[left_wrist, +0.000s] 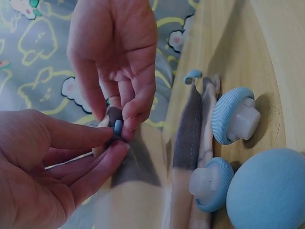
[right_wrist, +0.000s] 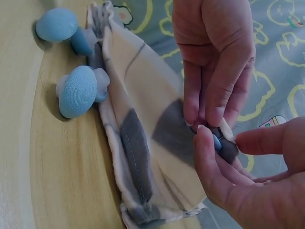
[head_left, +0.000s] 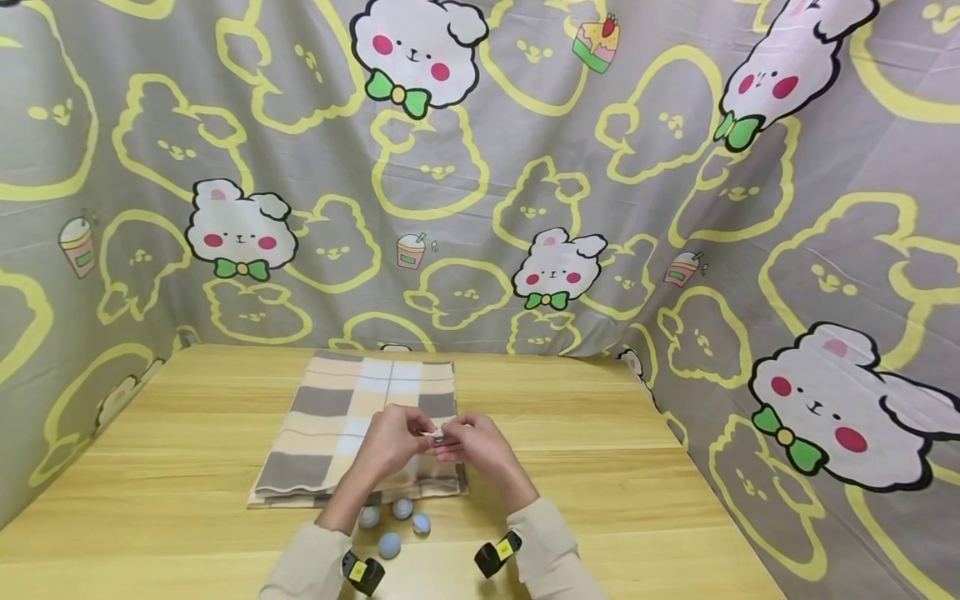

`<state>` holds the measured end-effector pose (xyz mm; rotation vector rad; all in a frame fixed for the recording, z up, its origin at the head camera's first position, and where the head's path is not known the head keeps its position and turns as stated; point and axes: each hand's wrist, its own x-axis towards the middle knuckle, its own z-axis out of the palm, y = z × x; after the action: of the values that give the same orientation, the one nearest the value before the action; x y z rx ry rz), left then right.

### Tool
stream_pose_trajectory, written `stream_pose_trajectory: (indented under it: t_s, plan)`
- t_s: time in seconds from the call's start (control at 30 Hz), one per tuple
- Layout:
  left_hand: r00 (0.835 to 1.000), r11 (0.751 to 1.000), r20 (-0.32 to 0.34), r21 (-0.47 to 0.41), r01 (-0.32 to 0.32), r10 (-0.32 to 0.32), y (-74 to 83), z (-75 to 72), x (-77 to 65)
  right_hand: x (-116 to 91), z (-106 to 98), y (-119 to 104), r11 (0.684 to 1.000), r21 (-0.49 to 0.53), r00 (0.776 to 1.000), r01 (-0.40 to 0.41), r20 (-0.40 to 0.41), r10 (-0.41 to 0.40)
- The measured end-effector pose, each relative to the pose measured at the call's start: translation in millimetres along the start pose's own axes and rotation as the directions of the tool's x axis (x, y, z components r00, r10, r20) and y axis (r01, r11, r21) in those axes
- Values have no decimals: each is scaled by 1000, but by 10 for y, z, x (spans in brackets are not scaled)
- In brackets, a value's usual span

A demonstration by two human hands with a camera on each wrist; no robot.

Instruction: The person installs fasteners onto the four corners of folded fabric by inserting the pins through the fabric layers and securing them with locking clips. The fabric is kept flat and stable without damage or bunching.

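Note:
A folded plaid blanket in beige, grey and white lies on the table. Over its near right part, my left hand and right hand meet, both pinching one grey corner of the cloth. A small blue piece shows between the fingertips, mostly hidden by them. Beside it in the right wrist view a thin pin-like line seems to stick out. Several mushroom-shaped quilt clips with blue fabric caps and whitish stems, one of them this clip, lie just in front of the blanket. One clip rests nearest me.
The wooden table extends to both sides of the blanket. A grey curtain with cartoon puppies and yellow outlines hangs behind the table and along both sides. Black wrist cameras are strapped at both sleeves.

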<state>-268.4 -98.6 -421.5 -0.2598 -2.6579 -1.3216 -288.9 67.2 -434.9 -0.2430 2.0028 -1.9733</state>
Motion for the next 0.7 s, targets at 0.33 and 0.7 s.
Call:
stream_pose_trajectory:
  t_s: [0.33, 0.7]
  plan:
    - [999, 999, -18, -24, 28, -28, -2, -1, -12, 5, 7, 23, 1000, -5, 1000, 4, 5, -4]
    - [998, 999, -54, -20, 25, -26, -5, 8, 0, 23, 11, 44, 999, 44, 1000, 5, -11, -5]
